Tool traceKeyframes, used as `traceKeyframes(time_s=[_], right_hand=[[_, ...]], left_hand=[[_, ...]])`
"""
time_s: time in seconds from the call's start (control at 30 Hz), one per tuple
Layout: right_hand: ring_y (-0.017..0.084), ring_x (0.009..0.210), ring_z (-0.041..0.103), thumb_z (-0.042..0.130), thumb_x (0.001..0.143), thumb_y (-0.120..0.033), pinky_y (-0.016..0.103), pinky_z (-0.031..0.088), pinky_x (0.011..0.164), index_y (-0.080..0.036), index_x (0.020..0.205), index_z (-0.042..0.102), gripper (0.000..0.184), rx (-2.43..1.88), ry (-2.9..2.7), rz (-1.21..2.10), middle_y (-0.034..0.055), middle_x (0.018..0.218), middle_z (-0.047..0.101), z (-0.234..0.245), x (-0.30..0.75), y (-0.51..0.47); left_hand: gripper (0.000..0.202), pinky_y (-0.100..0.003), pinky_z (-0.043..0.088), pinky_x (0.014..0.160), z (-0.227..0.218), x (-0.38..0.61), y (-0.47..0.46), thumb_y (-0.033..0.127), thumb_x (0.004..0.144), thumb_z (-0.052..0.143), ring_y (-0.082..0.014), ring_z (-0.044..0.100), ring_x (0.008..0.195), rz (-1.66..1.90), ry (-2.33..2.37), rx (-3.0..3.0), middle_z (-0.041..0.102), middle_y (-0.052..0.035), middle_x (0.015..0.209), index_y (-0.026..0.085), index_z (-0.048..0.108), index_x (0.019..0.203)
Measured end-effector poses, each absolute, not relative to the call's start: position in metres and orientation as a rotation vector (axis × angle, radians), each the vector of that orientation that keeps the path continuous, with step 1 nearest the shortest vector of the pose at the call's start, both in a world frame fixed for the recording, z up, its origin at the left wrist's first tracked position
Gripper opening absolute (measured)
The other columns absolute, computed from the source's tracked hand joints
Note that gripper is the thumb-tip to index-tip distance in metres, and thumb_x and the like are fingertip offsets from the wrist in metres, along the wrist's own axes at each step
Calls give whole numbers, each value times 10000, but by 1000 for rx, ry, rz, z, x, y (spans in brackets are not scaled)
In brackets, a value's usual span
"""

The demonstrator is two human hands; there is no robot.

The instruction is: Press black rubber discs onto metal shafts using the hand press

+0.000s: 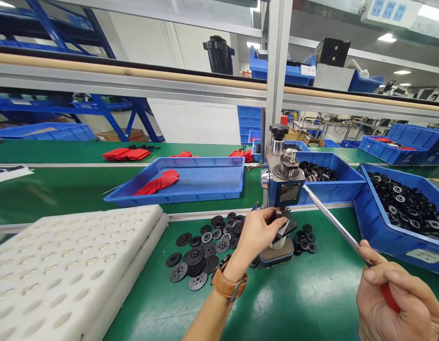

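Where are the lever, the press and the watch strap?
Lever [333,219]: head view, on its bare metal shaft.
Press [289,193]: head view, on the dark plate at the front of its upper body.
Watch strap [223,285]: head view, on the brown band, beside the buckle.

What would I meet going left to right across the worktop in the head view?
White holed block, loose black discs, left hand at the press, cluster of small black discs, right hand gripping the lever.

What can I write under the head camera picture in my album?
Left hand at the press, right hand on its metal handle, black discs lying on the green table.
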State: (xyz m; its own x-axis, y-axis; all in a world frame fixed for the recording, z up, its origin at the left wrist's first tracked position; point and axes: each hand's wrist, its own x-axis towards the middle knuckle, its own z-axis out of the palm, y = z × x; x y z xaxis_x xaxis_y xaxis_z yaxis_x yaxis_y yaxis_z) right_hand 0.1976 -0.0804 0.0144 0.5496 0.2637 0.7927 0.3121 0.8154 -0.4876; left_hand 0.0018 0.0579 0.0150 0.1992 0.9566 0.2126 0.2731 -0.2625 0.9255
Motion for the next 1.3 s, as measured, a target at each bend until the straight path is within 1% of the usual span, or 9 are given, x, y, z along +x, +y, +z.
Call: traceKeyframes(time_s=[0.17, 0.5, 0.73, 0.87, 0.97, 1.03, 1.13, 1.2, 1.3], right_hand=[[265, 856, 783, 633, 908, -145, 536, 652, 856, -174, 855, 717, 104, -562, -1063, -84, 11, 781, 752, -7, 199, -72], [269, 788, 782, 635, 866, -78, 550, 661, 829, -146, 843, 741, 128, -600, -1030, -80, 21, 720, 739, -5, 197, -73], [264, 849, 784, 576, 914, -101, 560, 658, 843, -195, 908, 760, 207, -534, -1063, -101, 21, 816, 776, -32, 196, -59], [279, 1002, 772, 548, 918, -66, 522, 638, 922, -203, 1055, 786, 307, -589, -1110, -92, 37, 1039, 798, -28, 196, -66], [314, 1144, 723, 546, 966, -128, 447, 638, 919, -189, 1273, 730, 364, -1018, -1317, -29, 104, 1294, 720, -4, 209, -90], [267, 1041, 764, 536, 1010, -218, 325, 652, 792, -199, 1415, 638, 418, -1313, -1597, -24, 104, 1221, 753, 14, 221, -103], [195, 580, 729, 505, 1045, -359, 255, 526, 447, -186, 1446, 594, 446, -1495, -1848, -155, 40, 820, 787, 32, 231, -105], [171, 375, 575, 464, 1062, -415, 269, 379, 348, -192, 1283, 676, 379, -1580, -1900, -200, -23, 579, 666, 35, 231, -97], [154, 310, 433, 397, 1083, -438, 276, 264, 356, -228, 961, 663, 360, -1652, -1916, -145, -70, 446, 469, 34, 224, -86]], left_hand=[[213, -263, 461, 623, 12, 1, 59, 333, 802, 706, -215, 683, 711, 1125, 1169, 1684, 778, -51, 771, 151, 807, 848], [170, -247, 453, 592, 13, 1, 58, 308, 788, 726, -206, 670, 676, 1153, 1157, 1687, 751, -38, 705, 151, 790, 778], [177, -257, 482, 634, 13, 0, 58, 311, 792, 730, -219, 684, 711, 1144, 1157, 1685, 766, -47, 734, 152, 802, 823], [192, -269, 495, 658, 12, 1, 58, 303, 801, 709, -229, 693, 734, 1120, 1168, 1694, 780, -59, 769, 149, 809, 857], [200, -269, 494, 664, 13, 1, 58, 304, 805, 701, -229, 695, 742, 1117, 1165, 1693, 783, -60, 782, 150, 810, 871], [208, -268, 490, 663, 13, 1, 58, 309, 809, 698, -226, 694, 740, 1113, 1173, 1701, 784, -59, 788, 148, 810, 877], [219, -270, 484, 656, 14, 2, 57, 313, 813, 693, -223, 688, 729, 1107, 1184, 1710, 782, -62, 793, 142, 810, 884], [218, -271, 482, 651, 14, 2, 57, 309, 812, 694, -222, 685, 722, 1110, 1183, 1712, 781, -65, 794, 139, 809, 886], [199, -272, 482, 648, 14, 2, 57, 293, 808, 699, -222, 682, 716, 1124, 1171, 1714, 780, -63, 791, 142, 807, 878]])
